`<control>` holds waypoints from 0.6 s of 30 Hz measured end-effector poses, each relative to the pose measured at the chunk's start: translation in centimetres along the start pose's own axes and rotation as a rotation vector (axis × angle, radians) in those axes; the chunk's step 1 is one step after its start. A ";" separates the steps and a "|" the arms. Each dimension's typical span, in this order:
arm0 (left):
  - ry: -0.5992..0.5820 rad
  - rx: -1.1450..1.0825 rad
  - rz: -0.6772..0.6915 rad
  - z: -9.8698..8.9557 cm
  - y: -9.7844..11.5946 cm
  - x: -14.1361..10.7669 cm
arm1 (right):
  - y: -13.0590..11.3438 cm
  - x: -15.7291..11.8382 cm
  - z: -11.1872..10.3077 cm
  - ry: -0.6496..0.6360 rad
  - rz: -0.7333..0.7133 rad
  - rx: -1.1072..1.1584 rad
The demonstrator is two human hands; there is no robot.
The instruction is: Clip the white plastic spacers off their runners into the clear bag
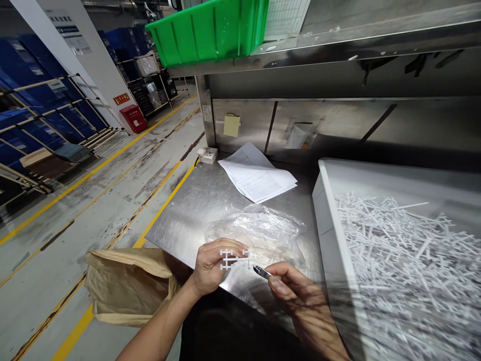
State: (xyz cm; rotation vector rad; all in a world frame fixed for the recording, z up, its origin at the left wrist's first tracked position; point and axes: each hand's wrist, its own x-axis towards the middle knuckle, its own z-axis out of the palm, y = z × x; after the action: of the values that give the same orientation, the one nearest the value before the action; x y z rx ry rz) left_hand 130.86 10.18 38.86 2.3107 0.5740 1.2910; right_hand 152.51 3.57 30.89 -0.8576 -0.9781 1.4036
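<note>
My left hand (212,263) is closed on a small white plastic sprue (237,259), a thin branched frame with little pieces at its ends. In my right hand (291,287) is a pair of small metal nippers (262,272), their tips pointing left beside the right end of the sprue. Whether the tips touch it I cannot tell. Both hands are over the near edge of the steel table. Under and behind them lies a crumpled clear plastic bag (259,223). The handles of the nippers are mostly hidden in my palm.
A large white bin (323,210) full of white plastic sprues (409,250) stands at the right. Papers (259,175) and a power socket (207,155) are at the back of the table. An open brown paper bag (130,286) is at the left. A green crate (210,32) sits on the shelf above.
</note>
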 end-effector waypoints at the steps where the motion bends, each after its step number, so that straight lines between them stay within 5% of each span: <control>1: -0.001 0.004 -0.007 0.0 0.0 0.0 | 0.2 0.1 0.0 0.005 -0.002 0.009; 18: 0.053 0.118 -0.225 1.1 -3.9 -1.2 | 1.3 2.9 -0.1 0.094 0.113 0.233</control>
State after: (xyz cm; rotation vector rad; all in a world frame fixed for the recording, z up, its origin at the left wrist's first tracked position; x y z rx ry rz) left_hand 130.67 12.57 35.39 2.2324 0.9217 1.2432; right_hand 151.93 6.49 29.78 -0.8058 -0.6874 1.5253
